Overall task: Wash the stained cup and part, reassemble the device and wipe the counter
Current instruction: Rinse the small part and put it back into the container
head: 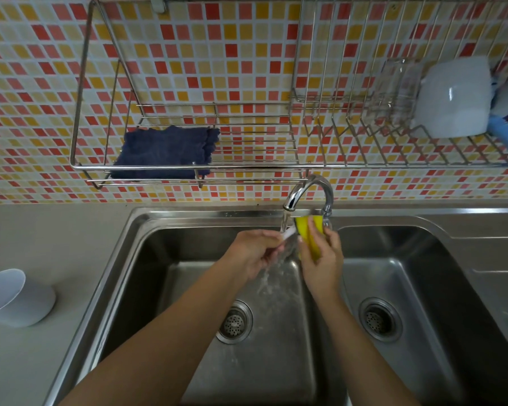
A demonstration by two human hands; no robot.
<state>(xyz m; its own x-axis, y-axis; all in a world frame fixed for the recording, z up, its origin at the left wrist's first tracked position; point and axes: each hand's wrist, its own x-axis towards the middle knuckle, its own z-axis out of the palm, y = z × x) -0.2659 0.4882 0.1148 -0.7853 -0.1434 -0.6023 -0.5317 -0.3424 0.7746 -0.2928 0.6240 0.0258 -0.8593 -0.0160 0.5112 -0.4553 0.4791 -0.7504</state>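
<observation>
Mosaic tile wall [41,68], red, orange, cream. Wire rack [188,148] mounted on it. Grey surface [56,235] surrounds double stainless sink [147,227]. Even lighting.
</observation>
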